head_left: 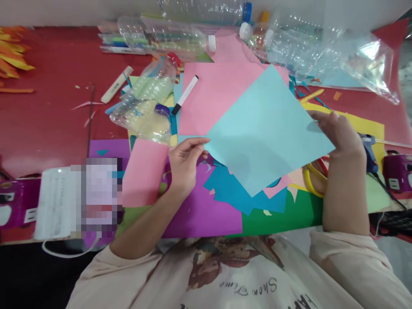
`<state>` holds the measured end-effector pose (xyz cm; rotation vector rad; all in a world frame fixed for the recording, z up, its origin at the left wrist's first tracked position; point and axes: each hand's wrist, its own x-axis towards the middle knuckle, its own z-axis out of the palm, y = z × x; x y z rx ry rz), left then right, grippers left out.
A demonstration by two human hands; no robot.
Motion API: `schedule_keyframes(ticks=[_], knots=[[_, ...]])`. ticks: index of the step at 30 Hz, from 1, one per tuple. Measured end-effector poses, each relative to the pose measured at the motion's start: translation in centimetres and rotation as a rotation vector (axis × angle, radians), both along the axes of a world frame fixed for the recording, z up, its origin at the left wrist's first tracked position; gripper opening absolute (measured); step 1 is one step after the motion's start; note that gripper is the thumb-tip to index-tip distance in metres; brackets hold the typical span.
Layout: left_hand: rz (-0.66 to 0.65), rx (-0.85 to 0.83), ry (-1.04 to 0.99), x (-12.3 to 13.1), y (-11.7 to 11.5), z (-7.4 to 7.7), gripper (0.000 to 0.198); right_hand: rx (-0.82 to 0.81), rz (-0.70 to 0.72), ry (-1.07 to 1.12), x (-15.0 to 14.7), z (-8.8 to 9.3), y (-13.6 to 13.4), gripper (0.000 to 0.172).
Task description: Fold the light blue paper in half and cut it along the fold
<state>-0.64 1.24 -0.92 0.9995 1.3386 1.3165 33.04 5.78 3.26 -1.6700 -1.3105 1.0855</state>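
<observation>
A light blue sheet of paper (260, 128) is held up between my two hands, turned so its corners point up, down and to the sides. My left hand (186, 163) pinches its left corner between thumb and fingers. At the right corner, my right hand (341, 131) grips the paper, with some fingers hidden behind it. Pink paper (206, 94) lies beneath and beyond the sheet, with a white marker (186, 95) on it. Left of my left hand, a plastic bottle with a purple cap (157, 122) lies partly wrapped in pink paper (146, 171).
Clear plastic bottles (161, 36) line the back of the red table (54, 116). Yellow-handled scissors (312, 182) and a blue glue gun (370, 152) lie near my right arm. Cut paper scraps cover purple paper (206, 219) and green paper (289, 219). A glue stick (116, 84) lies at left.
</observation>
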Motion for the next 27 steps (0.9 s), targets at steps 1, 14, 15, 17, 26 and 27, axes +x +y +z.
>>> schedule_keyframes(ticks=[1,14,15,17,26,27], knots=[[0.013,0.000,-0.005,0.0,0.1,0.1,0.011,-0.057,0.050,0.061,0.3,-0.1,-0.1,0.061],[-0.310,-0.108,-0.006,0.8,-0.2,0.2,0.055,-0.327,0.306,0.171,-3.0,-1.2,-0.9,0.042],[-0.335,-0.112,0.014,0.9,-0.2,0.2,0.058,-0.286,0.280,0.171,-3.1,-1.3,-0.9,0.042],[-0.380,-0.130,0.041,0.9,-0.3,0.2,0.065,-0.167,0.169,0.230,-3.6,-1.2,-1.2,0.038],[-0.725,-0.233,-0.073,1.5,-1.1,-0.8,0.052,-0.029,0.277,0.445,-12.4,0.5,-4.5,0.035],[-0.741,-0.218,-0.066,1.5,-1.3,-0.9,0.045,-0.055,0.335,0.444,-13.7,0.7,-4.8,0.034]])
